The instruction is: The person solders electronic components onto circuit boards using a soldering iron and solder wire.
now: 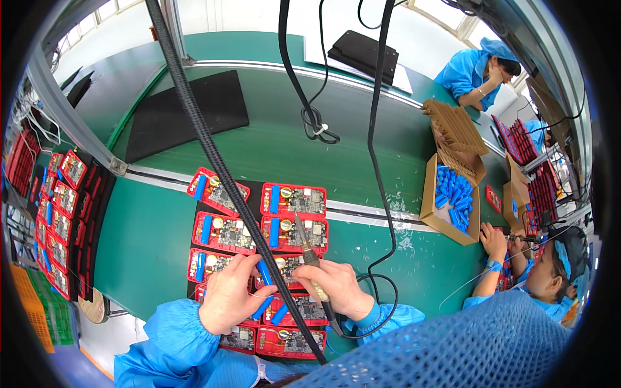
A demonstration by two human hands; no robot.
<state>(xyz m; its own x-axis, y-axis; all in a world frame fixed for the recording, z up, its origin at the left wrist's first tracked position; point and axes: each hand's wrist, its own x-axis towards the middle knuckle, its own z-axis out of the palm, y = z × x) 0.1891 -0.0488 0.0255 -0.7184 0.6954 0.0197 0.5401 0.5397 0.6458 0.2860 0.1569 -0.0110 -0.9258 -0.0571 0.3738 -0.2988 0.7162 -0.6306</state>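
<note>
My left hand (229,294) pinches a blue cylindrical battery cell (264,272) between thumb and fingertips, over one of the red casings. In my right hand (336,284) is a soldering iron (309,257), its metal shaft angled up and away to the left. Beneath both hands, red casings with circuit boards (294,199) stand in two columns on a dark mat. Most of those in sight have a blue cell along the left side. A loose-looking blue cell (280,314) lies tilted across a near casing. My hands and a black cable partly hide the casings in the middle.
Black cables (372,129) hang across the green bench. To the right stands a cardboard box (430,194) of blue cells, with white scraps nearby. Stacked trays of red casings (61,207) are at left. One co-worker (543,271) works at right; another person (475,74) sits beyond.
</note>
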